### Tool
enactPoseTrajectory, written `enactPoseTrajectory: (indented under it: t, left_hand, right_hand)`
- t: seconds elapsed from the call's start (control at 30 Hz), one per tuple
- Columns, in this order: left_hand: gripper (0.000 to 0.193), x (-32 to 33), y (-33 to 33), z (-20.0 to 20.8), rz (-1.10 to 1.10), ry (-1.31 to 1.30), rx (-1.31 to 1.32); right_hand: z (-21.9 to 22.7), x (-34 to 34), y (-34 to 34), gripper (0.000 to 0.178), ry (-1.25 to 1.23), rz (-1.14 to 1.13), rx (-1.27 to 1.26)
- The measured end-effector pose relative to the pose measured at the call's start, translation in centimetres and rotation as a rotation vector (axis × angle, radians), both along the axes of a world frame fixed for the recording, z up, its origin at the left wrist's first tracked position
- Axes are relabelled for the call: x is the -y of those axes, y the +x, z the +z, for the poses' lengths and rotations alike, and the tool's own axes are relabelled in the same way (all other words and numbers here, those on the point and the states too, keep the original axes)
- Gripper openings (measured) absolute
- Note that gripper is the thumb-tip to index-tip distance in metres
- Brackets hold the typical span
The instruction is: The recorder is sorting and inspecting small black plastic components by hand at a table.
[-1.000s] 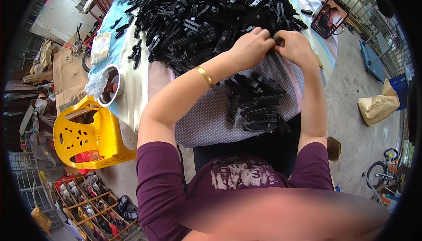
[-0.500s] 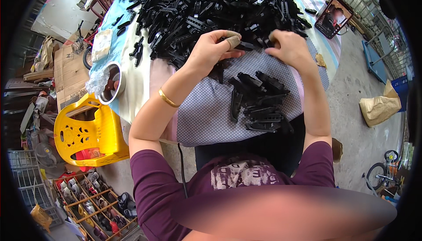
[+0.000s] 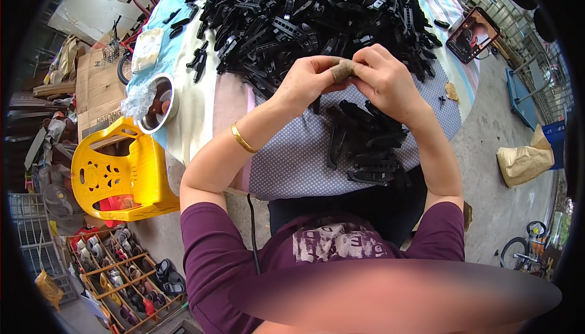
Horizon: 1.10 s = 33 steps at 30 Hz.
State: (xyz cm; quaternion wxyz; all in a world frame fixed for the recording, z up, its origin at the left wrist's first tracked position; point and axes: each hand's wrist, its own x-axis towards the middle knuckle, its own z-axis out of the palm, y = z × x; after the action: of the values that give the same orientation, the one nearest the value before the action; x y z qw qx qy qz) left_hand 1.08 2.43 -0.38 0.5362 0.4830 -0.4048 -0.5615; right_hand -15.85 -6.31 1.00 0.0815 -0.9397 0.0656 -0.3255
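My left hand and my right hand meet over the near part of the table, fingertips pinched together. Tan tape or a finger cover wraps a digit of my left hand. The left fingers close on a slim black plastic piece, now almost wholly hidden by them; what the right fingertips pinch cannot be made out. Beyond my hands rises a big heap of black plastic pieces, some slotted like ladders. Nearer to me, below my right hand, lies a smaller pile of similar black pieces on the dotted grey cloth.
At the table's left are a metal bowl with a plastic bag and a white packet. A yellow plastic chair stands beside the table. A phone is propped at the right edge. Loose black pieces lie left of the heap.
My right hand has moved left and slightly nearer to me, and its fingers now meet my left hand's. The black piece seen between them is now covered. The whole view has shifted slightly.
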Motion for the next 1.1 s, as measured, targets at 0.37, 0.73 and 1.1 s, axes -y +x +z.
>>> enactPoseTrajectory:
  t: [0.37,0.73,1.1]
  left_hand:
    - [0.036,-0.8,-0.5,2.2,0.055,-0.293,0.571]
    - [0.037,-0.9,0.0,1.8,0.101,-0.549,0.682]
    - [0.043,-3.4,-1.5,3.4,-0.567,-0.726,0.946]
  right_hand:
    - [-0.5,0.9,-0.5,0.047,0.503,-0.07,0.118]
    - [-0.5,1.5,-0.7,0.037,0.879,0.075,-0.032]
    - [-1.9,1.5,4.1,0.027,0.15,0.137,-0.246]
